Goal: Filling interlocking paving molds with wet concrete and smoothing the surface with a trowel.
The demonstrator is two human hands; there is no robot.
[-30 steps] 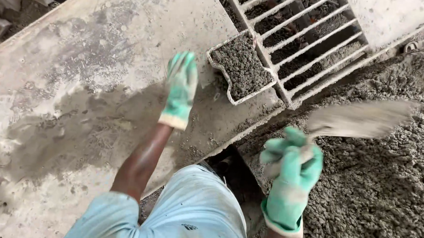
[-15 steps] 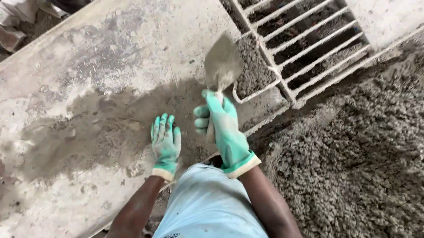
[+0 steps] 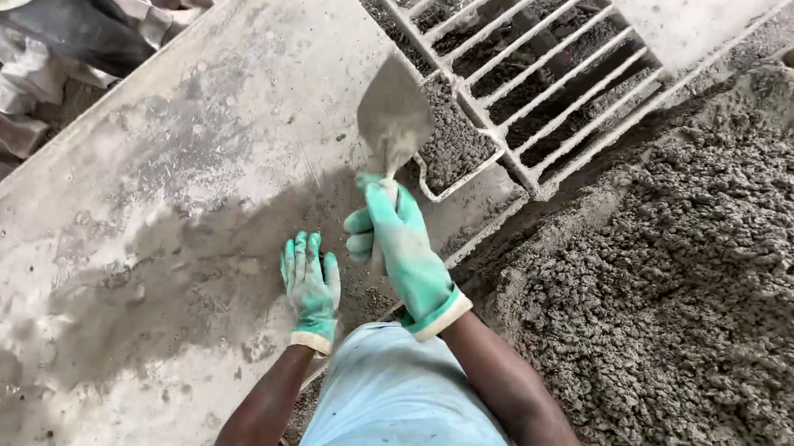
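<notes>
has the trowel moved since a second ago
Yes. The trowel, gripped in the right hand, swung from over the wet mix pile leftward to the filled compartment of the metal mould.

We see both hands gloved: left hand [image 3: 310, 287] and right hand [image 3: 402, 244] in green knit-style gloves, cream band at each cuff, palms and fingers smeared grey and grubby. Forearms bare above the cuffs. We're in a pale blue short-sleeved shirt [image 3: 403, 405], sleeve edge showing at the right arm, small dark printed mark low on the front. Shirt looks clean compared with the gloves.
</notes>
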